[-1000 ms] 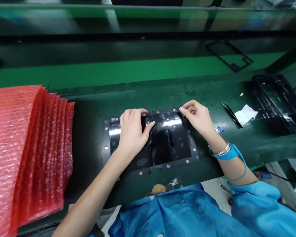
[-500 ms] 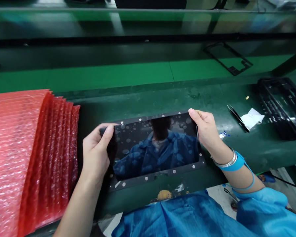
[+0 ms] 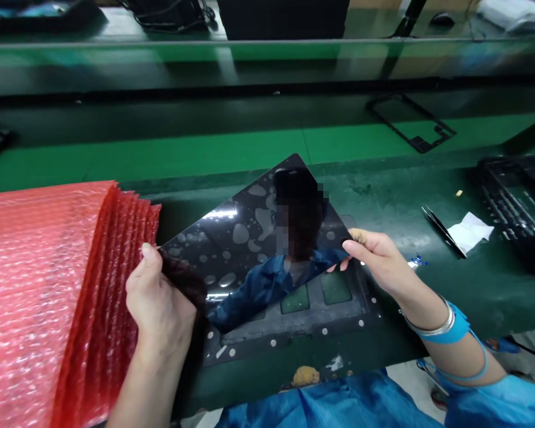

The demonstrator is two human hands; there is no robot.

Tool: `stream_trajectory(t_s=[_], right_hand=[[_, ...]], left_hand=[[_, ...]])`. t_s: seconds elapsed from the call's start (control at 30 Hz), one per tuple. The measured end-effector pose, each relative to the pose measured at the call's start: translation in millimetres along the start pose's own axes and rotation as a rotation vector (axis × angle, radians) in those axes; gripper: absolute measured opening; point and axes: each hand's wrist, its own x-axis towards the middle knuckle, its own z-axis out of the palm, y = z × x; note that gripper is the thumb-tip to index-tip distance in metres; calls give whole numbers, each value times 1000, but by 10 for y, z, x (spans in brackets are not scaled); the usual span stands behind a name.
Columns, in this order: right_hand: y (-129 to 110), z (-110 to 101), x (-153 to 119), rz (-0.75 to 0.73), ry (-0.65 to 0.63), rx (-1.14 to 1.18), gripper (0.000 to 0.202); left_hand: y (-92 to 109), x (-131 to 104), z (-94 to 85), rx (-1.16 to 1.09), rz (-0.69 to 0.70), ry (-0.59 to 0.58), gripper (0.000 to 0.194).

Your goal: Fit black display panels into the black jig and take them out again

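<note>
So we've got the glossy black glass panel (image 3: 249, 238) up off the bench, tilted, held by two opposite edges. Our left hand (image 3: 158, 300) is clamped on its near-left corner, thumb on top, and our right hand (image 3: 378, 258) pinches the right edge with the fingertips. The hands are well apart, one at each end. The panel is covered in smudgy spots and mirrors a blue smock. Under it the dark fixture frame (image 3: 321, 324) with silver studs lies flat on the green bench (image 3: 383, 196). A stack of red bubble-wrap bags (image 3: 49, 285) sits just left of our left hand. Tweezers (image 3: 443, 230) and a white wipe (image 3: 472, 230) lie off to the right, beside a black plastic tray (image 3: 519, 208).
</note>
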Motion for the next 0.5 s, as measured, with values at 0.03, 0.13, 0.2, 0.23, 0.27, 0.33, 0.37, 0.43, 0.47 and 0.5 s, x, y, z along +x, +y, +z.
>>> stream_trajectory(t_s=[0.03,0.13,0.2,0.23,0.27,0.33,0.37,0.43,0.47,0.5], right_hand=[[13,14,1,-1,25,13,41],[56,7,8,2,133,62,41],[76,-43,21,6,211,80,39],[83,-79,31,9,246,80,38],[89,-119,44,12,275,74,38],[99,-203,74,12,324,56,37],[105,-242,88,8,346,49,37],[124,-304,109,4,380,49,37],[137,-326,115,12,380,50,37],[152,-343,118,26,368,49,36]], left_hand=[[2,-7,21,-38,3,28,24],[33,-44,97,-126,-28,54,22],[57,-78,123,-137,-102,-49,27],[67,-100,125,-148,-147,-120,32],[75,-127,123,-157,-188,-196,36],[90,-192,118,-143,-253,-363,39],[96,-228,120,-118,-276,-444,38],[105,-299,130,-48,-308,-571,35],[106,-329,135,-28,-314,-599,34],[104,-353,138,-26,-314,-601,33]])
